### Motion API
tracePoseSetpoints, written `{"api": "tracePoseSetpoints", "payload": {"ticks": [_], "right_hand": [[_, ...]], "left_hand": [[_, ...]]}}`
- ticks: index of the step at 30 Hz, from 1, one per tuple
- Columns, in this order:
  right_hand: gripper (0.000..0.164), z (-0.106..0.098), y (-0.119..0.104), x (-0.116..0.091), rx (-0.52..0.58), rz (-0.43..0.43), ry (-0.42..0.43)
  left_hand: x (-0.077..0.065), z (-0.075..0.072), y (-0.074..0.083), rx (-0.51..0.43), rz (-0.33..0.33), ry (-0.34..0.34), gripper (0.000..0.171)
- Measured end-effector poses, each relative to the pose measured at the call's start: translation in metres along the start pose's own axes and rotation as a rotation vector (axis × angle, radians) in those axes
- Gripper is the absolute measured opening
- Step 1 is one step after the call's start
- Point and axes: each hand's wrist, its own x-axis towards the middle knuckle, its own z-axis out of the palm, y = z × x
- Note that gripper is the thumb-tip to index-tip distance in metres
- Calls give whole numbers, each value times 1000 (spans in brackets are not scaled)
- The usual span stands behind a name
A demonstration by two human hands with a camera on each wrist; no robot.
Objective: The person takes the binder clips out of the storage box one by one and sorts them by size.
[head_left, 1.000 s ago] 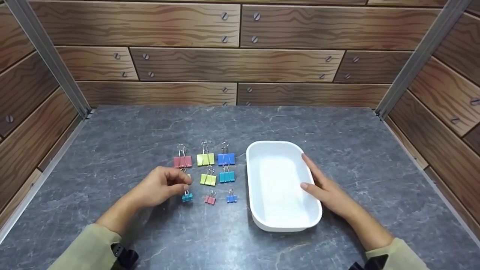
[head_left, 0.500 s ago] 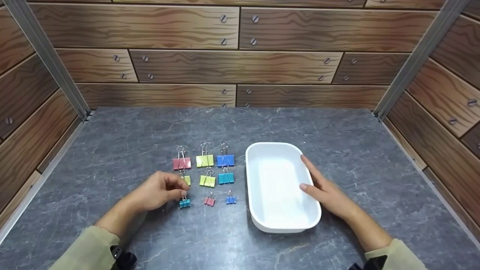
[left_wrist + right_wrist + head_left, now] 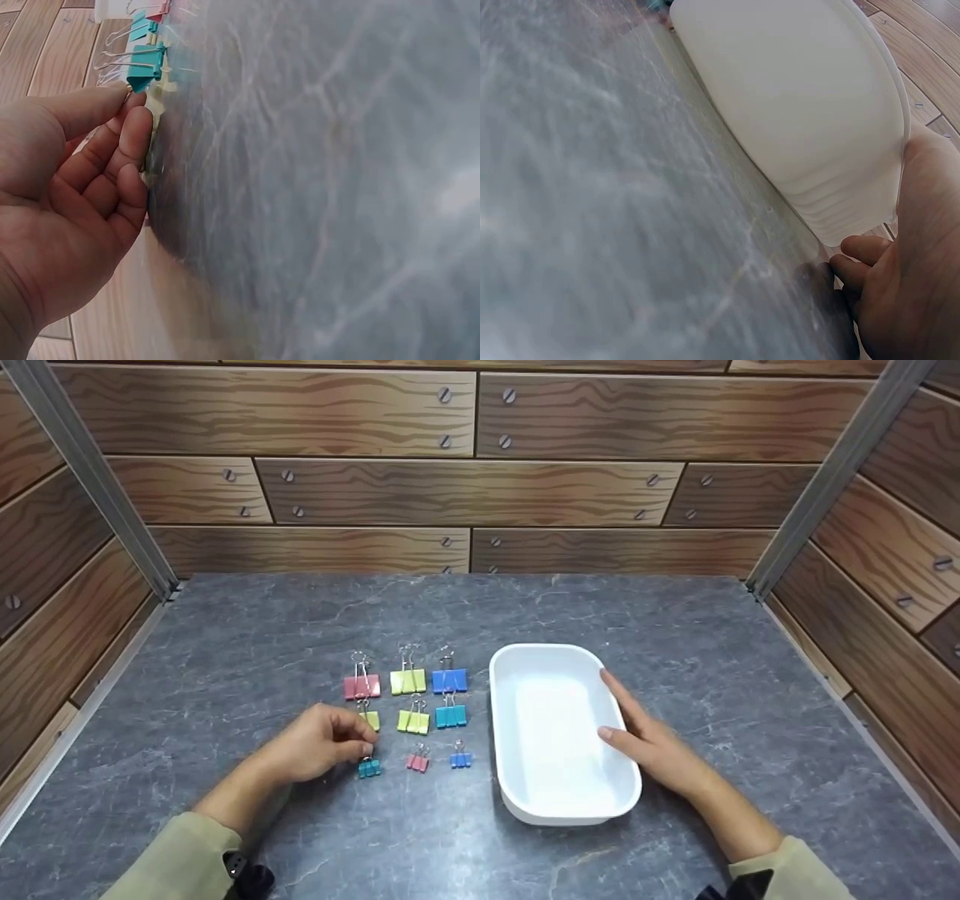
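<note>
My left hand (image 3: pixel 319 744) pinches the wire handle of a small teal binder clip (image 3: pixel 369 769) between thumb and index finger, at the front left of the clip rows. The same teal clip (image 3: pixel 146 66) is at the fingertips in the left wrist view. Just behind it a yellow-green clip (image 3: pixel 369 721) is partly hidden by the fingers. My right hand (image 3: pixel 660 750) grips the right rim of a white plastic tub (image 3: pixel 517 804), thumb over the edge and fingers along the outer wall. The tub's outer side (image 3: pixel 802 112) fills much of the right wrist view.
Other binder clips stand in rows left of the tub: large red (image 3: pixel 362 687), yellow-green (image 3: pixel 408 682) and blue (image 3: pixel 449 681), medium yellow-green (image 3: pixel 413 723) and teal (image 3: pixel 451 716), small red (image 3: pixel 418 763) and blue (image 3: pixel 460 760). Wood-patterned walls (image 3: pixel 360 491) enclose the grey marbled table (image 3: pixel 300 615).
My left hand has drawn the small teal clip slightly towards me and left, then stayed nearly still over the last half second. My right hand keeps its place on the tub.
</note>
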Motion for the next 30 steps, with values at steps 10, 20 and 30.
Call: {"api": "tracePoseSetpoints", "payload": {"ticks": [10,20,30], "right_hand": [[79,0,-2,-1,-4,13,-7],[79,-4,-4,-2,-29,9,2],[79,-3,-3,-1,-5,1,-1]], "left_hand": [[0,3,1,8,-48,41,6],[3,5,2,24,-45,74,5],[2,5,1,8,-56,93,7]]}}
